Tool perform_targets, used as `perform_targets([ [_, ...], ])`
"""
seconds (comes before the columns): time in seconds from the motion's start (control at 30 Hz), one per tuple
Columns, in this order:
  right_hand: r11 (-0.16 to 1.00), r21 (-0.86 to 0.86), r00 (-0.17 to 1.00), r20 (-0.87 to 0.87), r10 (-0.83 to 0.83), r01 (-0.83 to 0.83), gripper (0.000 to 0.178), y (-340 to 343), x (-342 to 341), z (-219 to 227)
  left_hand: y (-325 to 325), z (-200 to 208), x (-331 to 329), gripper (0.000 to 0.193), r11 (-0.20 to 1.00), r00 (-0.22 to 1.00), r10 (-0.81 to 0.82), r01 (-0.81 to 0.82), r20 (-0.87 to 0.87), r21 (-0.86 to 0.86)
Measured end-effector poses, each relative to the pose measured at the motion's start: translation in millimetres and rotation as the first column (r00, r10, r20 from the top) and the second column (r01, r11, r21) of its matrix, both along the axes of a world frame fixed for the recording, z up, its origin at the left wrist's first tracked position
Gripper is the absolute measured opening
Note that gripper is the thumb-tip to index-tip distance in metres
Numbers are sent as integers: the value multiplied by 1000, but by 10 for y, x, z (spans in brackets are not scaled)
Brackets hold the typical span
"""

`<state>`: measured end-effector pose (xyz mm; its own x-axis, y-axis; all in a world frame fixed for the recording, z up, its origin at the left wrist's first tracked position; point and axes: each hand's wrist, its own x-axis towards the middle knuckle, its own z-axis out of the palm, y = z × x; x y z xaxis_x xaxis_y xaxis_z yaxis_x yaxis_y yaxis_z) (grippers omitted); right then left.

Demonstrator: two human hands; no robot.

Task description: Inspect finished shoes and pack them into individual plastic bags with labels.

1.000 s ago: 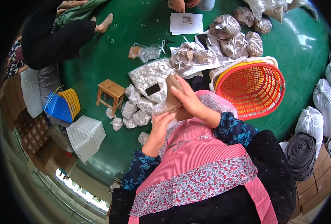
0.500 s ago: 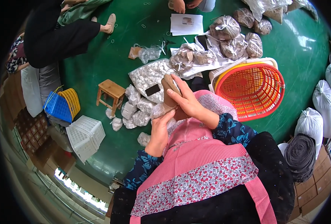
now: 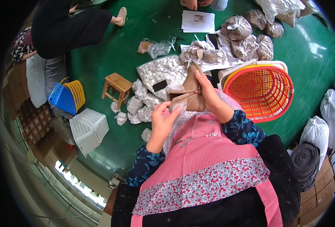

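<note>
A tan-brown ankle boot [image 3: 192, 87] is held over my lap, its toe away from me and its opening toward the left. My right hand [image 3: 212, 99] is wrapped along the boot's right side, thumb and palm against it. At the opening, my left hand [image 3: 163, 123] pinches a crumpled, see-through plastic piece [image 3: 179, 105] between thumb and fingers. How far that piece goes into the boot is hidden. Beyond the boot lies a large clear bag of small white pieces [image 3: 158, 70], with a black phone [image 3: 160, 86] on top.
Small plastic-wrapped bundles [image 3: 139, 108] lie by a wooden stool [image 3: 116, 87]. Nested red and yellow baskets [image 3: 258, 92] stand at my right. Bags of brown items [image 3: 237, 28] and paper sheets [image 3: 198, 21] lie farther off. Another person's leg [image 3: 80, 28] extends at far left.
The boot has turned, so its side and opening now show. My left hand has drawn back slightly from it and pinches the plastic. The view has shifted a little.
</note>
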<state>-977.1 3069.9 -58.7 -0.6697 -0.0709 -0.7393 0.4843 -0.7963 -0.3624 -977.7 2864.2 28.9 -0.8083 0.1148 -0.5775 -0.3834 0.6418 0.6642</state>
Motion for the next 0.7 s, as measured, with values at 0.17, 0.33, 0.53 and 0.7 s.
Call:
perform_targets([
  [0.17, 999, -28, 999, 29, -15, 16, 64, -11, 10, -12, 22, -41, -8, 31, 998, 999, 36, -36, 3, 60],
  [0.33, 1000, 5, 999, 48, -15, 15, 63, -34, 42, -22, -14, -57, -4, 30, 995, 999, 31, -34, 35, 92],
  [0.53, 1000, 20, 999, 53, -13, 12, 62, -32, 60, -17, 25, -19, -22, 31, 988, 990, 67, -83, 120, 129],
  [0.7, 995, 87, 998, -1, -57, 57, 62, -80, 108, -71, 220, 145, -125, 30, 937, 944, 208, -268, 257, 225],
])
